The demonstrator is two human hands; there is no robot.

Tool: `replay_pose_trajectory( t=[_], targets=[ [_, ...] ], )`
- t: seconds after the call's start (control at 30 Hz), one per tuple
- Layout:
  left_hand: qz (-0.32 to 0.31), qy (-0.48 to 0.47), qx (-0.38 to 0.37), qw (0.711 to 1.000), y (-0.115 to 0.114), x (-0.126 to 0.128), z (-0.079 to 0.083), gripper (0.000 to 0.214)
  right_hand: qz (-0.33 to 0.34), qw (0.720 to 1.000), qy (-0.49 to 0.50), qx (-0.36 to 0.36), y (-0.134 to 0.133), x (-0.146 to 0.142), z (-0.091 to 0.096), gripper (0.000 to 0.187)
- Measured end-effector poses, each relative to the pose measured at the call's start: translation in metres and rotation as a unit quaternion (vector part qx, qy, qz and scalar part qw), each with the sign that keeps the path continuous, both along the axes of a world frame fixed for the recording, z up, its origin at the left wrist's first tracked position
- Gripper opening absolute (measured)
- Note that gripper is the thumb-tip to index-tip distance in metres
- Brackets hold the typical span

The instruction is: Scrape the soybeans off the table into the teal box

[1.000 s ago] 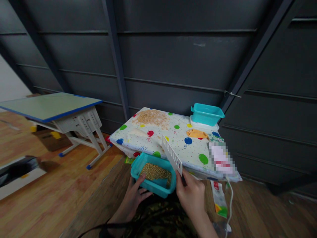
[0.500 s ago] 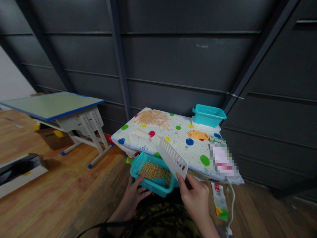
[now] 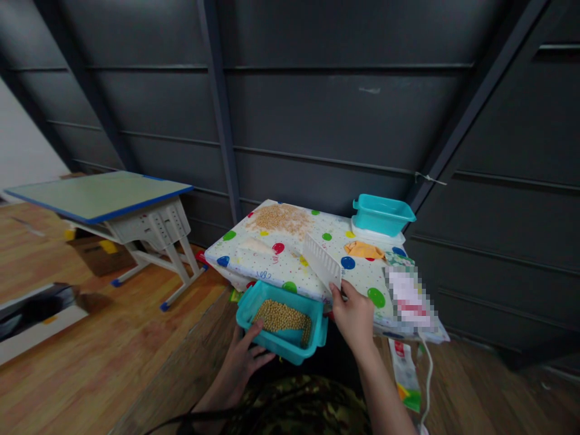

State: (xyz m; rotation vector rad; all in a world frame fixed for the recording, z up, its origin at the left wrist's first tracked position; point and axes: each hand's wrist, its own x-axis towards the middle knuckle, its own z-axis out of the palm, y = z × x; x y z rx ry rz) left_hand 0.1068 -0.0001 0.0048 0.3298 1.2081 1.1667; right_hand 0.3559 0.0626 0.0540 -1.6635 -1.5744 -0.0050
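My left hand [image 3: 247, 356] grips the near left side of a turquoise plastic basin [image 3: 290, 351], thumb over the rim. Inside lie round, pale yellow beans [image 3: 281, 316], likely soybeans, gathered toward the far left. Between the thumb and fingers of my right hand [image 3: 352, 311] is a white slotted plastic board [image 3: 321, 261], tilted over the near part of the covered table. A heap of small tan grains or beans [image 3: 278, 219] spreads over the table's far left. In front of it is a pale, whitish smear or pile [image 3: 256, 245].
The low table has a balloon-patterned cloth [image 3: 244, 266]. A second turquoise basin [image 3: 384, 215] stands at the back right on something white, near an orange cloth [image 3: 362, 249]. A blurred-out item [image 3: 410, 299] with a white cable [image 3: 429, 374] lies right. A desk [image 3: 104, 196] stands left.
My right hand has moved the slotted board forward and slightly right, away from above the basin and over the table. My left hand still holds the basin, which has barely shifted.
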Motion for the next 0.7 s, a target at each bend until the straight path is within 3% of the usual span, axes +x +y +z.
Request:
replay_pose_trajectory(
  t=[0.43, 0.7],
  targets=[
    [0.005, -0.002, 0.002, 1.0, 0.003, -0.003, -0.003, 0.057, 0.038, 0.998, 0.027, 0.036, -0.027, -0.004, -0.012, 0.069],
    [0.002, -0.006, 0.012, 1.0, 0.002, -0.007, -0.006, 0.057, 0.081, 0.993, 0.043, 0.074, -0.043, -0.009, -0.009, 0.05]
  ],
)
